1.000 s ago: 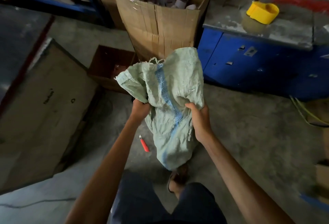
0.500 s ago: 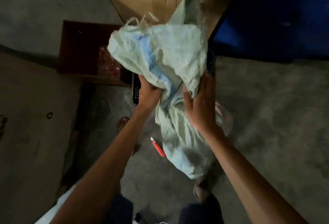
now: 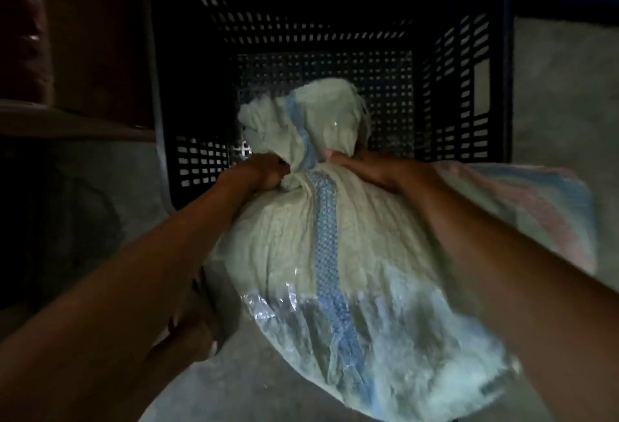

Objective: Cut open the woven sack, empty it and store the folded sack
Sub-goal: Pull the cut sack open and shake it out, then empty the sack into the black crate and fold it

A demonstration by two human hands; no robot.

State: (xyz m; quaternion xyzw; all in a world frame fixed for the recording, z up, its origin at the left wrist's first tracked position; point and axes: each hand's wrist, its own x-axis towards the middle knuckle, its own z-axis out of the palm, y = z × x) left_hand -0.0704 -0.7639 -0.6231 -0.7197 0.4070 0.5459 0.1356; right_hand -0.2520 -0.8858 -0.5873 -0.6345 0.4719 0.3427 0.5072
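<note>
Floor: dim grey concrete floor (image 3: 566, 93) with very little light; the left side is almost black.
Crate: a black perforated plastic crate (image 3: 469, 86) stands on the floor ahead. Its mouth is open and its slotted walls and base can be seen.
Sack: the woven sack (image 3: 335, 254) is held low in front of the person. Its bunched top reaches over the crate's near wall, and its bulk hangs on the near side.
Other fabric: a pale pink-and-blue fabric (image 3: 536, 214) lies just beside the sack on the right. I cannot tell what it is.
Left hand: the left hand (image 3: 264, 172) has its fingers curled tight on the gathered neck from the left.
Right hand: the right hand (image 3: 371, 170) clamps the same gather from the right, with one fingertip showing against the cloth.
Step in hand: most likely stowing the sack in the crate.
Doing it well: the sack looks bunched rather than flat, so the air should be pressed out and the loose lower part tucked under. It should go in top first and be pushed to the base, so nothing hangs over the rim or springs back up.
Sack's look: pale green weave with a blue checked stripe down the middle, and creased and puffy. There is a glossy, film-like sheen low down, and frayed threads at the top edge.
</note>
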